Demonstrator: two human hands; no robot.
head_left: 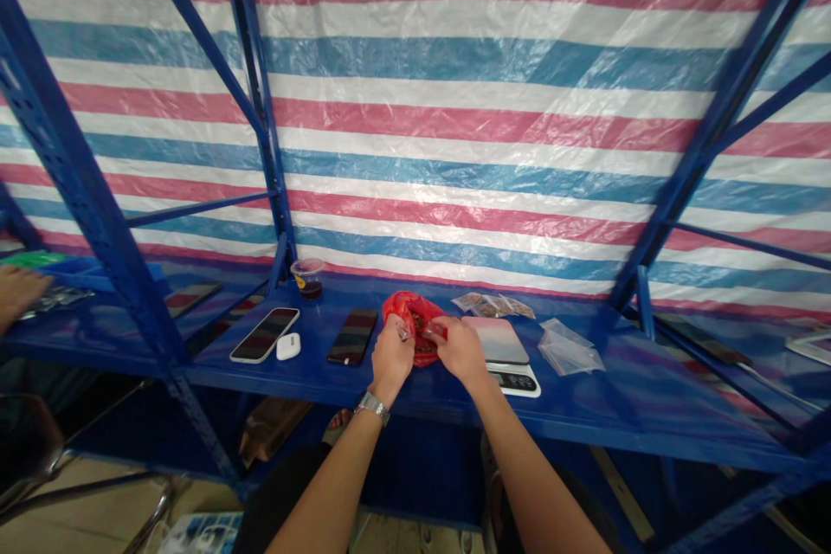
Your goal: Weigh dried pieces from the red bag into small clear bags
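Observation:
A red plastic bag (415, 325) lies crumpled on the blue steel shelf (305, 372), with something dark showing inside it. My left hand (392, 359), a metal wristwatch (372, 408) on its wrist, pinches the bag's near side. My right hand (460, 351) grips the bag's right side, fingers pressed together. Just right of my right hand stands a digital kitchen scale (501, 353) with a pinkish metal platform and a white base.
Two smartphones (264, 335) (352, 337) and a white earbud case (288, 346) lie left of my hands. Behind are a plastic cup of dark liquid (307, 277), small packets (493, 305) and clear plastic bags (567, 348). Another person's hand (19, 294) shows at far left.

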